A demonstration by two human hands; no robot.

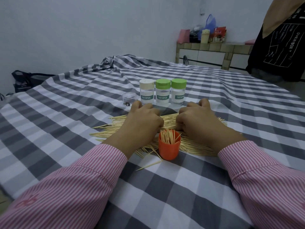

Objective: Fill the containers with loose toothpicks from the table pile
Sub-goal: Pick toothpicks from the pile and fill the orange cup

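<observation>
A wide pile of loose toothpicks lies on the grey-and-white checked cloth. My left hand and my right hand rest knuckles-up on the pile, side by side, fingers curled down into the sticks and gripping them; the fingertips are hidden. Just in front of the hands stands an orange cup with toothpicks upright in it. Behind the hands stand three clear "TOOTHPICK" jars in a row: a white-lidded jar and two green-lidded jars, all capped. A small clear round pot sits to their left.
One stray toothpick lies near the cup's left front. A black bag sits beyond the cloth's left edge. A tiled cabinet with clutter stands at the back right, and a dark garment hangs at the far right.
</observation>
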